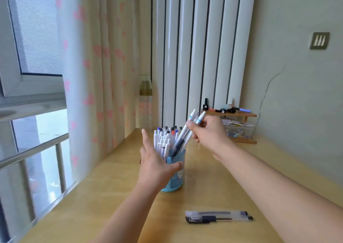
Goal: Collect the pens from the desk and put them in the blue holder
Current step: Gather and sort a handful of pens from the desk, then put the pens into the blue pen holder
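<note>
The blue holder [177,176] stands upright on the wooden desk [115,205], packed with several white pens [163,140]. My left hand [156,166] rests against the holder's left side, fingers spread, thumb across its front. My right hand [209,133] is above and to the right of the holder, shut on a small bunch of white pens [185,133] that slant down with their lower ends inside the holder's rim. Two clear pens [219,217] lie side by side on the desk in front, near my right forearm.
A small wooden shelf [239,115] with markers and a clear box stands at the back right by the wall. White radiator pipes [196,57] rise behind the desk. A curtain [96,75] and a window bound the left side.
</note>
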